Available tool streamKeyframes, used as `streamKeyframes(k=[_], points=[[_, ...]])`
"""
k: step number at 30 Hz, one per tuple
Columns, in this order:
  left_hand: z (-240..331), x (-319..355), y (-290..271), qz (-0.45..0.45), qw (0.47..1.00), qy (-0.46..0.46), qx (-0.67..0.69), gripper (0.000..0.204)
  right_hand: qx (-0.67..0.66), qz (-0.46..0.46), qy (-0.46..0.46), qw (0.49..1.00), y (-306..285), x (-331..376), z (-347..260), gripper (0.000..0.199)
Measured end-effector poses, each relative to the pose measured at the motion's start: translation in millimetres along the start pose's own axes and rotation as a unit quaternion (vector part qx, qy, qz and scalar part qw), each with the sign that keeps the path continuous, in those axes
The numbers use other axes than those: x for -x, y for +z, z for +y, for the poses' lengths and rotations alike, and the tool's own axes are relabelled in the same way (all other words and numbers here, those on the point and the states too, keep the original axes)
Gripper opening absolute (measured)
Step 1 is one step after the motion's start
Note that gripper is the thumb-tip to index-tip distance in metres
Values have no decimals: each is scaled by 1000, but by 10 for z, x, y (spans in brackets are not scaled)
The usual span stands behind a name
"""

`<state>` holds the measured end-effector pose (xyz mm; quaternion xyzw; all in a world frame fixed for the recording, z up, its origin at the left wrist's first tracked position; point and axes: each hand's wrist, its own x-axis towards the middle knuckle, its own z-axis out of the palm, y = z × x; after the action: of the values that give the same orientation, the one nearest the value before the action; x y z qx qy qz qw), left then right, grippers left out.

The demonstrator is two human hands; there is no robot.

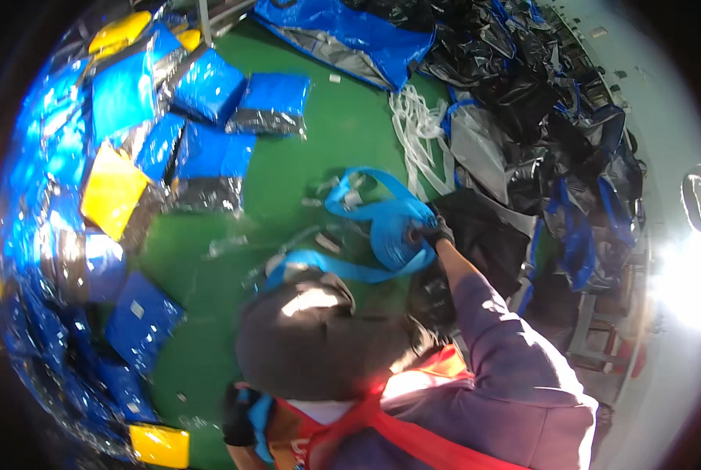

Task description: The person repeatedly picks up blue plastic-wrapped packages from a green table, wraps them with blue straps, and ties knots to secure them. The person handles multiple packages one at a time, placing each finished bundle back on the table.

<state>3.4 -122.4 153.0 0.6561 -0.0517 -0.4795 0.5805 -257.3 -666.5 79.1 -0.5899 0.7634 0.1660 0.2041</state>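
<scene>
Neither of my hands shows. Close in front, at the lower middle, bends a person in a dark cap, purple sleeve and red-orange vest. That person's outstretched hand in a black glove is at the side of a wound roll of light-blue webbing. One loose end of the webbing loops up and left of the roll. Another runs left along the floor to the cap, which hides part of it. The person's other gloved hand is blurred at the lower left, beside a light-blue piece.
Blue, black and yellow goods in clear bags pile up along the left. Black and blue sheeting heaps at the right, with white straps beside it. Clear plastic scraps lie on the green floor.
</scene>
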Motion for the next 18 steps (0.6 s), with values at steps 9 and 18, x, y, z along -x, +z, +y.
streamKeyframes(k=[9,18], points=[[339,-1025,-79,-76,906,-158,-385,39,-133,46,-115,983,562,150,50,71],[1868,-1833,-1238,217,718,75,-657,30,-219,149,-142,954,601,-810,-1342,62]])
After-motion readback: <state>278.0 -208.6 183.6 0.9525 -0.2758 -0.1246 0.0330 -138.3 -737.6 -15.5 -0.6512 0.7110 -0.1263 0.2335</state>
